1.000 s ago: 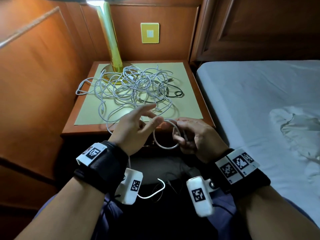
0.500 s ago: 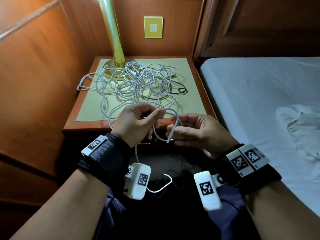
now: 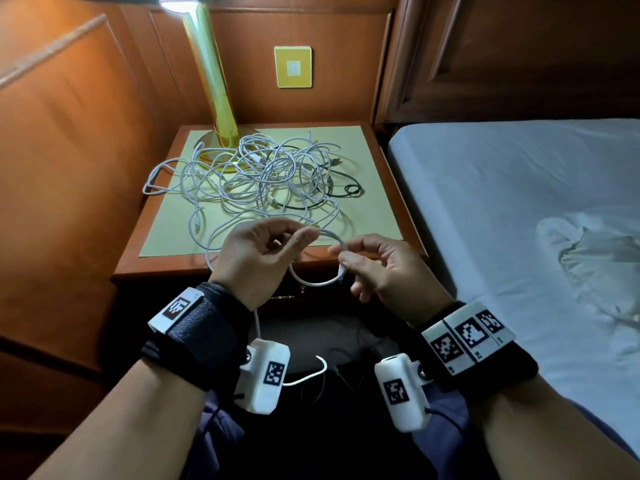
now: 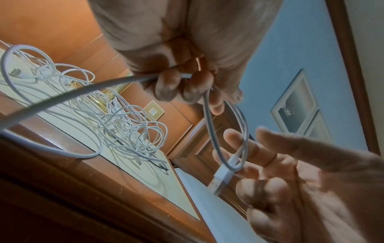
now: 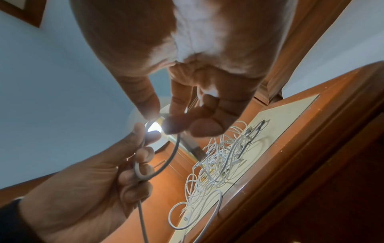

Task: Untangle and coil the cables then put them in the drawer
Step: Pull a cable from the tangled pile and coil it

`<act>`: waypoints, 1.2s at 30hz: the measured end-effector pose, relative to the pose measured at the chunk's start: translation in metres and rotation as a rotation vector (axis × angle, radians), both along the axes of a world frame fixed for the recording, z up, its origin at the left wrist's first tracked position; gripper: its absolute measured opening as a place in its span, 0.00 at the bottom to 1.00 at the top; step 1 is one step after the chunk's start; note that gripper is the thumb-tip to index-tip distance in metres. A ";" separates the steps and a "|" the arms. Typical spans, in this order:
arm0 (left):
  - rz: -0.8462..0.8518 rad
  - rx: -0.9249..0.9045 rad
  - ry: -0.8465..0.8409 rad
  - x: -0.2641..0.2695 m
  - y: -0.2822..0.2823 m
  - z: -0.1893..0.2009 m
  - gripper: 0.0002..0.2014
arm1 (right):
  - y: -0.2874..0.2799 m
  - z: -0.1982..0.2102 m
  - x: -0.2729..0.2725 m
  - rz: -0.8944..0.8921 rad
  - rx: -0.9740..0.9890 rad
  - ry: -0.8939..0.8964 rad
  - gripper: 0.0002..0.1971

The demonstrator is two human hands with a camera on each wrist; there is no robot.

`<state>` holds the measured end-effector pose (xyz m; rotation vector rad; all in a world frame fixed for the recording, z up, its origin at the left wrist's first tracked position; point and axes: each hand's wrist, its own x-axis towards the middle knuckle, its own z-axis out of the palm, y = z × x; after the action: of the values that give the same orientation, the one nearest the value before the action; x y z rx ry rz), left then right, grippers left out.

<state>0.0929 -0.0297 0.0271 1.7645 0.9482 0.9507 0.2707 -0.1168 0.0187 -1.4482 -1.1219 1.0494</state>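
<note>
Both hands are drawing apart above the nightstand [image 3: 388, 216], left hand [image 3: 256, 261] and right hand [image 3: 384, 268] pinching the light, limp white cable [image 3: 311, 280], best held near its plug [image 4: 221, 179].

Left wrist band [image 3: 201, 336]: wide black fabric strap, a white tag with a black square code on top.
Left camera [image 3: 265, 375]: white housing below the wrist, coded sticker, thin white lead trailing off.
Right wrist band [image 3: 485, 355]: black strap, three coded white tiles.
Right camera [image 3: 401, 393]: white, coded, dark lead.
Forearms: bare.
Lap: dark blue cloth.
</note>
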 end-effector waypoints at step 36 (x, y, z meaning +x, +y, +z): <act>-0.187 0.522 0.307 -0.001 -0.012 0.001 0.05 | -0.004 0.007 0.021 -0.078 0.265 0.058 0.13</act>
<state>0.0917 -0.0419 0.0280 2.4483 0.7394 0.8710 0.2918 -0.1209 0.0253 -1.2337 -1.1085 0.8477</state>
